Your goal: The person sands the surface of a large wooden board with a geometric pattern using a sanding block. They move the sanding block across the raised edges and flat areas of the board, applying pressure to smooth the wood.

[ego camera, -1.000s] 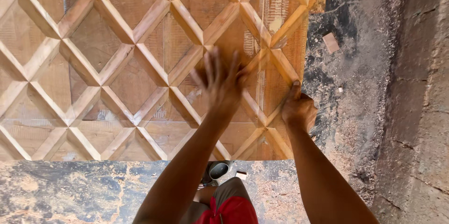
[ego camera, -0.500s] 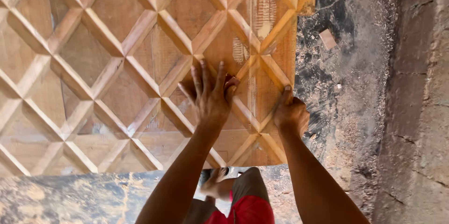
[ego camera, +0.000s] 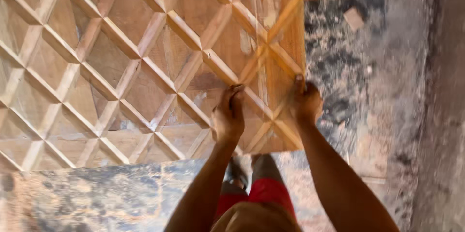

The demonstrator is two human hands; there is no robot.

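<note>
A large wooden panel with raised strips forming a diamond lattice fills the left and middle of the view. My left hand rests on it near the lower right corner, fingers curled down against a strip; I see nothing in it. My right hand is closed around the panel's right edge, thumb lying up along the edge. The picture is blurred by motion.
Right of the panel lies a dusty floor strewn with sawdust, with a small wood offcut on it. A rough wall runs down the far right. A stained dark board lies below the panel. My red shorts show at the bottom.
My left hand, spread flat on the panel before, has slid slightly down and right and curled its fingers. The right hand stays on the edge. The view has tilted.
</note>
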